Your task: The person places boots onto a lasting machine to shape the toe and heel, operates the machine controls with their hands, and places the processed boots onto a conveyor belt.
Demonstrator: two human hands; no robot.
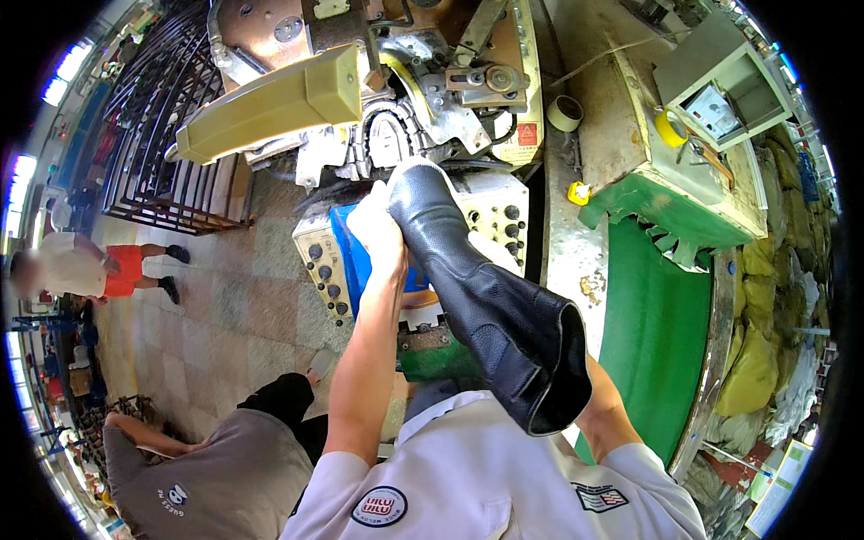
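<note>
Workshop with a worn tiled floor [256,288] and a dark barred rack [171,126] beyond its upper edge. Left hand [376,225]: fingers closed against the toe end of a black boot [495,306]. Right hand [493,252] lay mostly behind the shaft; could not tell how far its fingers were bent. Boot in mid-air, toe up to the front edge of a machine [387,135], open top tilted back toward the wearer's chest. Step, as I judged it: presenting the toe at the machine's curved clamp. That position seemed to call for a steady two-handed hold and a square toe; contact with the clamp was unclear. Below the clamp, control panels with dark knobs flanked a blue part. Right: worn counter [621,135], yellow tape roll [671,129] near its right edge, green surface [657,333] below. Lower left: co-worker in grey [211,468].
</note>
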